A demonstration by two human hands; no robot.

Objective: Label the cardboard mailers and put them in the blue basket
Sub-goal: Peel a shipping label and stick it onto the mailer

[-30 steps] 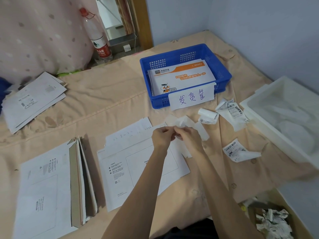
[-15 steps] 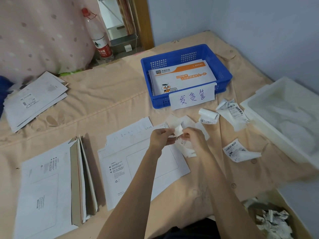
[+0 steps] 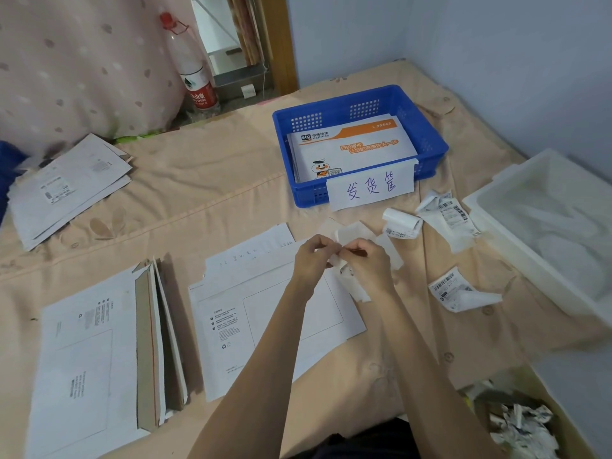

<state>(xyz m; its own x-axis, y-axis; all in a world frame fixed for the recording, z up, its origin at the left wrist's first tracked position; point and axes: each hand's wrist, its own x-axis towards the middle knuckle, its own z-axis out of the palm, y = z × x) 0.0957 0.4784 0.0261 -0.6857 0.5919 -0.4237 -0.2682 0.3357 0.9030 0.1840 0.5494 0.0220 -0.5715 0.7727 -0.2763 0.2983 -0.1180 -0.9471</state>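
Peach-coloured bedding point(image 3: 205, 180) with a faint leaf print covers the bed that serves as the work surface, set into a corner of pale blue wall point(image 3: 496, 61). A spotted pink cushion point(image 3: 76, 67) leans at the back left, with a red-capped water bottle point(image 3: 193, 74) beside it.

Both hands meet above the far edge of a white cardboard mailer point(image 3: 265, 313) lying flat in front of the person. The left hand point(image 3: 313, 258) and right hand point(image 3: 367, 261) each pinch a small white label point(image 3: 351, 283) between curled fingers; its lower part hangs crumpled under the right hand, and its print is too small to read.

Beyond them sits the blue basket point(image 3: 427, 140), holding an orange-and-white mailer point(image 3: 351, 147) and fronted by a handwritten paper sign point(image 3: 371, 188). Loose curled labels point(image 3: 443, 220) lie right of the hands, near a white plastic tray point(image 3: 516, 226) whose far side runs out of view.

More mailers lie in a stack point(image 3: 86, 359) at the left, partly cut off by the edge of the view, and in another pile point(image 3: 66, 187) farther back. A box of crumpled paper scraps point(image 3: 520, 425) shows only partly at the bottom right.
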